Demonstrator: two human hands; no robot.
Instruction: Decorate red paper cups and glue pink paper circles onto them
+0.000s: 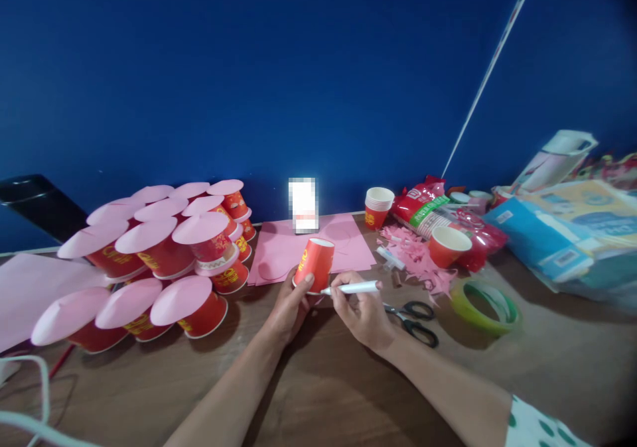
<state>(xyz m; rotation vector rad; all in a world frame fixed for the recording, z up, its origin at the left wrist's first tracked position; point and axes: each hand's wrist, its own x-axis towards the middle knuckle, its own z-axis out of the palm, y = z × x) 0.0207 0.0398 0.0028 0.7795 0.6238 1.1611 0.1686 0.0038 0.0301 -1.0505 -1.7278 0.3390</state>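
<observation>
My left hand is closed round a red paper cup that stands upside down on the wooden table, next to pink paper sheets. My right hand grips a white pen whose tip touches the cup's lower rim. Both hands are at the middle of the table, close together.
A pile of red cups topped with pink paper discs lies at the left. Black scissors, a green tape roll, pink paper scraps, more red cups, packets and boxes sit at the right. A blue wall stands behind.
</observation>
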